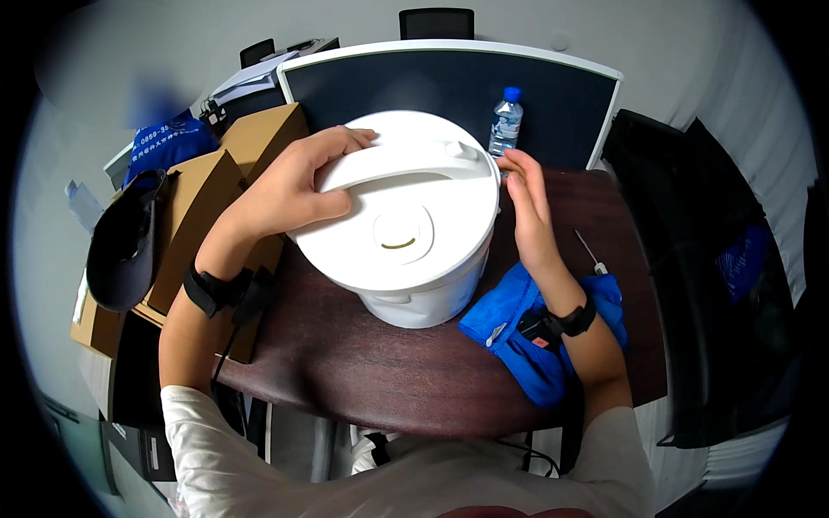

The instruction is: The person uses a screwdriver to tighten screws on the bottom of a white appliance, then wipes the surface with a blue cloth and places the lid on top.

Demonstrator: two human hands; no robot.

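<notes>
A round white lidded bucket with a curved carrying handle across its top stands on the dark wooden table. It looks slightly tilted toward me, though its base is partly hidden. My left hand grips the left end of the handle, thumb on the near side and fingers on the far side. At the bucket's right rim is my right hand, its fingers stretched out and holding nothing; whether they touch the bucket cannot be made out. Below my right wrist lies a crumpled blue cloth.
A blue-capped water bottle stands behind the bucket before a dark partition. A thin screwdriver-like tool lies at right. Cardboard boxes and a dark cap crowd the left; a black chair stands right.
</notes>
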